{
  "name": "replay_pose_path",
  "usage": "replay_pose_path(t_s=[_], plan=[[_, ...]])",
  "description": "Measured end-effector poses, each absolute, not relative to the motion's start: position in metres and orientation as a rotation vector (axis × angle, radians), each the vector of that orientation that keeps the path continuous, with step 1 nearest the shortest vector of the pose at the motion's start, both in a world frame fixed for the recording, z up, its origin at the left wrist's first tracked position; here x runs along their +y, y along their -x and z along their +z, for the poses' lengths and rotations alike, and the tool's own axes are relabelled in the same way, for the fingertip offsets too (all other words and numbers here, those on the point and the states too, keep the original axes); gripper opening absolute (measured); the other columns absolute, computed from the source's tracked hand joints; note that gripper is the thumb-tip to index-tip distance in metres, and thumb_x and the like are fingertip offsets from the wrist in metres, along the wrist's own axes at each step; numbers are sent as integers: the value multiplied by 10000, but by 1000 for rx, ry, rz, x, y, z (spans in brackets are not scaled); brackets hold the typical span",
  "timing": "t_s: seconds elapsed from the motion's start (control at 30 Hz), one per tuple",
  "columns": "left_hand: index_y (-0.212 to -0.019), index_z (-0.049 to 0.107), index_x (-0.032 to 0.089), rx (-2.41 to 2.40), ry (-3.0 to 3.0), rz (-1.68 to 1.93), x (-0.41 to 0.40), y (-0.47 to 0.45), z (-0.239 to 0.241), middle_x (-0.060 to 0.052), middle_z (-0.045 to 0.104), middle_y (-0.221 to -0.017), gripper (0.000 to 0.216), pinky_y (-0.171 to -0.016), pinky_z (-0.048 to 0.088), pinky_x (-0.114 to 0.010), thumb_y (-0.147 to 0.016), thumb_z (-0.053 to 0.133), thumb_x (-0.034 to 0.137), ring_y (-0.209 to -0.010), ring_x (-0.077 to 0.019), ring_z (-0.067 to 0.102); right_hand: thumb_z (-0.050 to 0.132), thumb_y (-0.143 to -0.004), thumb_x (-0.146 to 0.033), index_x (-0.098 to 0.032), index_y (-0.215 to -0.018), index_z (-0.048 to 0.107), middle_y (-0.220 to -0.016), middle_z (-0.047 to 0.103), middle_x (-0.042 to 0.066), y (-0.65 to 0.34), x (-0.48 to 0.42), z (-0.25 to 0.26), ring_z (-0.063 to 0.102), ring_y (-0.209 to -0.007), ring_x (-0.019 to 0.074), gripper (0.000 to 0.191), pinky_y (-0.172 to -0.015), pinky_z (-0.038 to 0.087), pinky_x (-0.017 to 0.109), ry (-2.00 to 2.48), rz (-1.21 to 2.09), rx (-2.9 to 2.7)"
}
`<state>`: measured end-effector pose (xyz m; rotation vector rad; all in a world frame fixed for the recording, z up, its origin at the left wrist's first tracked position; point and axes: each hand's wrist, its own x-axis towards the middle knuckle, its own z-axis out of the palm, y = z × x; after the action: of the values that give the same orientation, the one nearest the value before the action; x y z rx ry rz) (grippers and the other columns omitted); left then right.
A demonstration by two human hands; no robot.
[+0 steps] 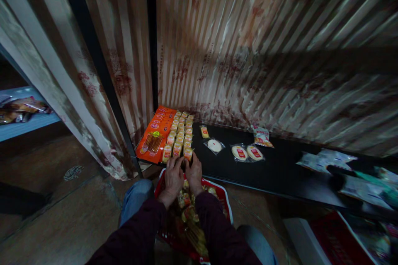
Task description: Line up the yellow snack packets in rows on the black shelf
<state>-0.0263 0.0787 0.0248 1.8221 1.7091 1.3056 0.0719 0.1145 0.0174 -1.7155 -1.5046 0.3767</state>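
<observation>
Black post (99, 58) and striped curtain (129, 45) close off the left end; little sideways room there. Next, orange pouches (155, 126) lie flat and overlapped, touching or nearly touching the small yellow packs (177, 148). These sit on the shelf (280, 169) in tight columns running front to back, front ones near its front edge. Look light, film-wrapped, probably slick outside with a soft, crushable filling; best taken lightly by the two sides, not squeezed or pulled by the film. Packed neighbours leave scant finger room, so the front or the right-hand flank is likely the easier grip.

Left hand (174, 176): fingers bent, at the front of the columns; can't tell if it grips. Right hand (194, 172): fingers curled at the front pack of the right column, thumb side toward the left hand; contact likely, firm hold can't be told. More yellow packs (186, 215) lie jumbled in the red basket (224, 196) below the forearms; its rim sits just under the shelf edge, could catch wrists.

Right of the columns, a dark gap gives some room before a lone pack (204, 132), then flat round pastries (214, 145) and a puffy bag (263, 136).
</observation>
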Motion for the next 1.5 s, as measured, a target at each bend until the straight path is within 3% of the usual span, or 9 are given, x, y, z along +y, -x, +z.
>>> replay_pose_path(t_s=[0.2,0.37,0.57,0.8,1.0,1.5], plan=[[-1356,502,215,2025,-2056,1384,80,45,8,-109,285,-1556,479,-1125,336,-517,-887,453,133,-1438,-288,244,410,-875,-371,-41,-1325,506,-1196,637,212,-72,113,17,562,-1090,303,567,-933,439,423,1722,367,-1521],[-1416,422,216,2020,-2163,1311,85,49,-2,-103,116,-1613,533,-1125,346,-505,-892,439,120,-1468,-298,171,425,-868,-370,-26,-1317,512,-1184,642,212,-73,115,13,561,-1090,307,572,-935,442,424,1733,363,-1520],[-1406,431,217,2014,-2153,1358,89,54,-15,-114,199,-1592,599,-1118,378,-493,-841,422,18,-1463,-282,201,462,-857,-371,-55,-1318,521,-1159,655,191,-76,117,11,574,-1080,294,562,-955,438,421,1726,366,-1543],[-1395,438,204,1948,-2027,1480,103,57,-19,-131,326,-1540,489,-1129,360,-508,-916,383,120,-1434,-258,286,451,-853,-374,-34,-1302,528,-1183,647,207,-78,118,9,568,-1089,308,569,-960,434,444,1716,365,-1557],[-1274,520,164,1937,-1985,1494,113,59,-15,-157,411,-1476,394,-1118,381,-516,-918,358,114,-1411,-252,332,445,-861,-396,-37,-1298,529,-1188,645,207,-77,117,10,570,-1096,301,572,-947,440,430,1729,368,-1550],[-1334,415,127,1833,-2092,1502,117,63,-25,-185,300,-1536,414,-1137,339,-542,-926,355,150,-1464,-253,200,451,-851,-399,-48,-1334,502,-1193,648,193,-75,121,11,565,-1109,292,599,-960,437,417,1718,434,-1541]])
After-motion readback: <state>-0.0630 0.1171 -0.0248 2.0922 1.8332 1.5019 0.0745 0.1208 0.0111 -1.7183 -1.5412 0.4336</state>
